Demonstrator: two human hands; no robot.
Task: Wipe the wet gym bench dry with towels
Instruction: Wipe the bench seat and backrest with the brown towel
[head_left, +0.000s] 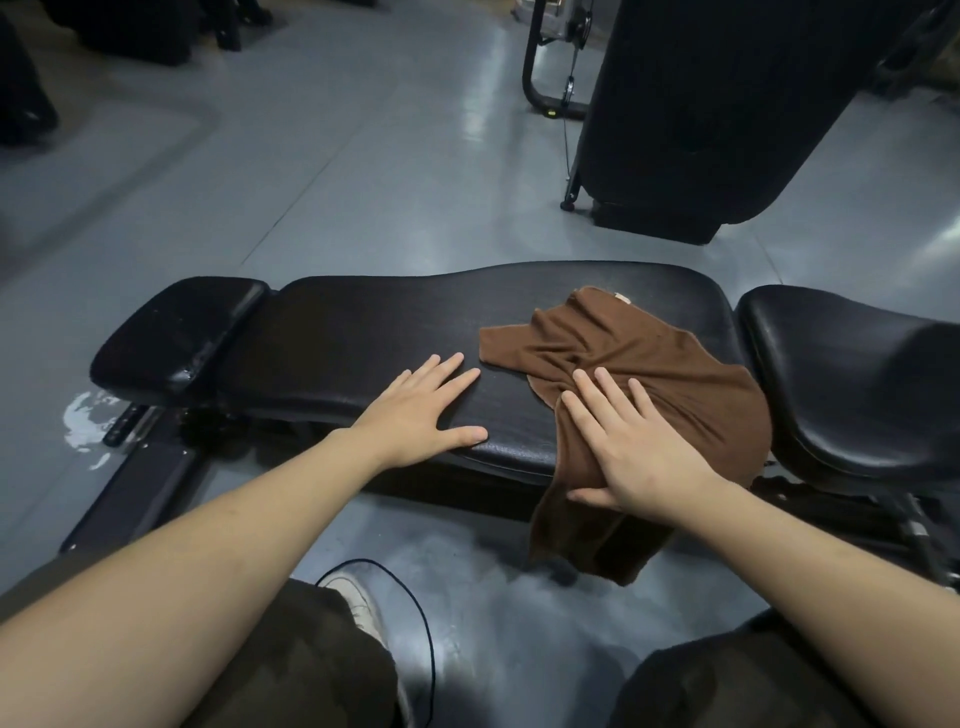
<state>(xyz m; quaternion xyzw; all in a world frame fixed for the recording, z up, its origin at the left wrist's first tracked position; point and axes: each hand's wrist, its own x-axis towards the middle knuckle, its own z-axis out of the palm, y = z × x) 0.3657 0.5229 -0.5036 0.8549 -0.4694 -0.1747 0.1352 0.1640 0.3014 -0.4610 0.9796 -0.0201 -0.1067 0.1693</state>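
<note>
Bench pad (363, 332) is lying across in front of you, and you are pressing the brown towel (649, 364) flat onto its right part with your right hand (639, 447), fingers (610, 387) spread. Your left hand (421, 410) is bracing bare vinyl, fingers splayed. Wiping looks underway; next, sweep leftward toward the small end pad (176, 332).

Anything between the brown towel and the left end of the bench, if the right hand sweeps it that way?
Only the left hand, flat on the long pad just left of the brown towel, lies in that path. Beyond it the pad and the small end pad carry nothing visible. The right hand presses flat on the towel.
</note>
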